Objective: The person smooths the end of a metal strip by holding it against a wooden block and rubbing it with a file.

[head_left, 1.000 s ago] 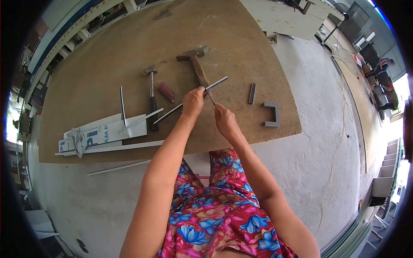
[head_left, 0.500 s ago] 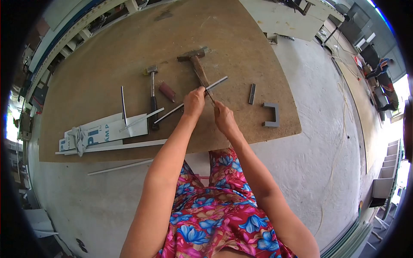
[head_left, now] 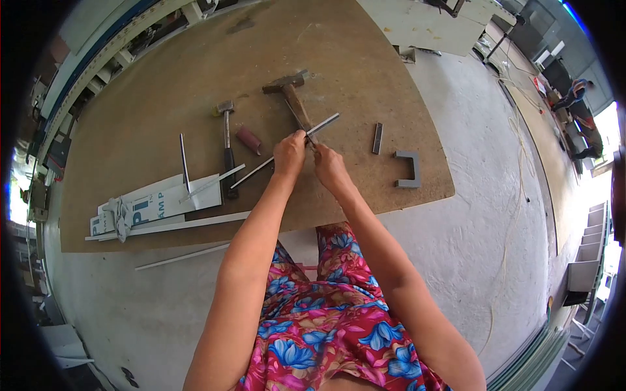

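My left hand (head_left: 290, 155) is closed around a thin light metal strip (head_left: 324, 124), which slants across the brown board and sticks out on both sides of the fist. My right hand (head_left: 331, 167) is closed on the near end of a thin dark tool that looks like a slim file (head_left: 293, 112). The file-like tool crosses the strip just beyond my left fingers. Behind them lies a wooden-handled hammer (head_left: 295, 98); its handle end is partly hidden by the strip and my hands.
Left lie a black-gripped hammer (head_left: 227, 140), a reddish-brown piece (head_left: 248, 140), and printed white sheet (head_left: 156, 205) with strips. Right are a small dark bar (head_left: 377, 138) and a grey U-shaped piece (head_left: 407, 171). The board (head_left: 365, 202) ends before my knees. A person (head_left: 574, 94) is far right.
My right hand has moved up and left, closer to my left hand, and the file-like tool has slid forward across the strip. The left hand keeps its grip; the whole view has shifted slightly.
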Action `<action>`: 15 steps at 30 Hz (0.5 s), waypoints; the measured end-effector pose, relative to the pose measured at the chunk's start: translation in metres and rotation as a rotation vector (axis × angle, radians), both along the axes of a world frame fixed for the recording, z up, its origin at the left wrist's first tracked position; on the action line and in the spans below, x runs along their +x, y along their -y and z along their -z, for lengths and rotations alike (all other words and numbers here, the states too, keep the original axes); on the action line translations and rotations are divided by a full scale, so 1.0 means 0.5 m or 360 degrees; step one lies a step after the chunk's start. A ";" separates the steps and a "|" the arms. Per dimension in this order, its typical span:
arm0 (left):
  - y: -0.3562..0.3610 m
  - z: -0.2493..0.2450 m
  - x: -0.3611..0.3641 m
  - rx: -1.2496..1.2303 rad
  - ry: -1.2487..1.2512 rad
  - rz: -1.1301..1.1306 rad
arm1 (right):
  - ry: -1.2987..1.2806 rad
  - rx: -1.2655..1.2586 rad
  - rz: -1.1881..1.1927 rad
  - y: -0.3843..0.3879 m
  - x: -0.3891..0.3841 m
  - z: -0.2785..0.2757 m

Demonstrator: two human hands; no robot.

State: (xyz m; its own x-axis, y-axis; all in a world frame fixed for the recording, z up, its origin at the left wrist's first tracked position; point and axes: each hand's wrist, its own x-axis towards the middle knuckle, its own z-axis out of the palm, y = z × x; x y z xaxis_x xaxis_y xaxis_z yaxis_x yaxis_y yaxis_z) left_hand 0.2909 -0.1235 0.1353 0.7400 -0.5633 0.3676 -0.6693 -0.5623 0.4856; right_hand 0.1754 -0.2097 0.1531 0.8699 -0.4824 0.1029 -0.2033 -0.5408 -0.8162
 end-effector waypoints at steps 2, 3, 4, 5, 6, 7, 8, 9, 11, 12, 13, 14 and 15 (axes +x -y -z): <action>-0.005 -0.007 0.002 0.0018 -0.0024 0.0018 | -0.0041 0.0004 -0.0036 -0.002 0.017 -0.007; -0.008 -0.011 -0.003 0.0030 -0.0059 0.0042 | 0.0007 0.0015 -0.0029 -0.002 0.004 -0.005; -0.007 -0.019 0.003 0.0038 -0.0085 0.0060 | 0.0065 0.0021 -0.0030 -0.006 -0.015 -0.002; -0.007 -0.031 0.008 0.0060 -0.0113 0.0053 | 0.0116 0.0038 -0.0039 -0.013 -0.029 0.002; -0.009 -0.038 0.010 0.0089 -0.0151 0.0045 | 0.0152 0.0031 -0.0020 -0.017 -0.036 0.008; -0.010 -0.041 0.007 0.0117 -0.0199 0.0042 | 0.0178 0.0023 0.0004 -0.017 -0.049 0.016; -0.008 -0.032 0.017 0.0084 -0.0199 0.0084 | 0.0198 0.0010 0.0030 -0.017 -0.060 0.022; -0.008 -0.022 0.036 0.0058 -0.0201 0.0130 | 0.0152 0.0020 -0.0013 -0.014 -0.054 0.015; -0.010 -0.026 0.055 0.0058 -0.0364 0.0215 | 0.0089 0.0033 -0.0077 0.005 -0.017 -0.004; -0.009 -0.027 0.062 0.0098 -0.0449 0.0248 | 0.0094 0.0014 -0.0077 0.006 -0.009 -0.005; -0.009 -0.034 0.073 0.0131 -0.0527 0.0270 | 0.0107 -0.0011 -0.0090 0.006 0.005 -0.008; -0.011 -0.028 0.084 0.0166 -0.0611 0.0290 | 0.0113 -0.0033 -0.0105 0.006 0.014 -0.010; -0.013 -0.018 0.089 0.0169 -0.0626 0.0309 | 0.0111 -0.0006 -0.0070 0.002 0.004 -0.008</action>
